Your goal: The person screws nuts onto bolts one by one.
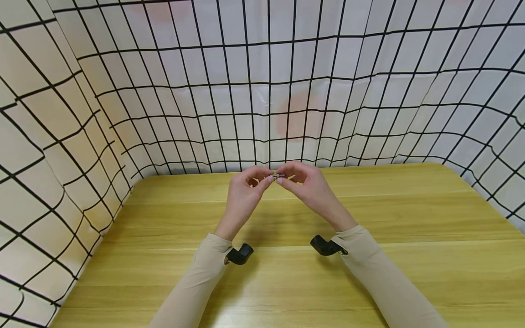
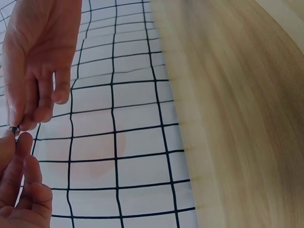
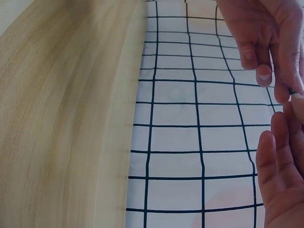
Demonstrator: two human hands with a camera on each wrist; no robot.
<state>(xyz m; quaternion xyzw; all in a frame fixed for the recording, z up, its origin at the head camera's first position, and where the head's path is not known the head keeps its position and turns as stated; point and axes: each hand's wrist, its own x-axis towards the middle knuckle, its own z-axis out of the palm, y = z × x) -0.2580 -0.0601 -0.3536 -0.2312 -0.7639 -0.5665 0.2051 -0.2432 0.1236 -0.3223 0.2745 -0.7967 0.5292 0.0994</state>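
Note:
A small, thin metal piece (image 1: 278, 176) with a silvery, bolt-like look is held between both hands above the far part of the table. My left hand (image 1: 246, 188) pinches its left end between thumb and index finger. From the other side, my right hand (image 1: 308, 187) pinches it the same way. The fingertips of the two hands almost meet and cover much of the piece, so its exact kind cannot be told. In the left wrist view only a dark, shiny bit of the metal piece (image 2: 14, 128) shows between the fingertips.
Beneath the hands spreads a wooden table (image 1: 184, 273) with rounded far corners. A white curtain (image 1: 262, 100) with a black grid stands along its back edge and both sides. Black wrist mounts (image 1: 241, 254) sit at the cuffs of the beige sleeves (image 1: 193, 284).

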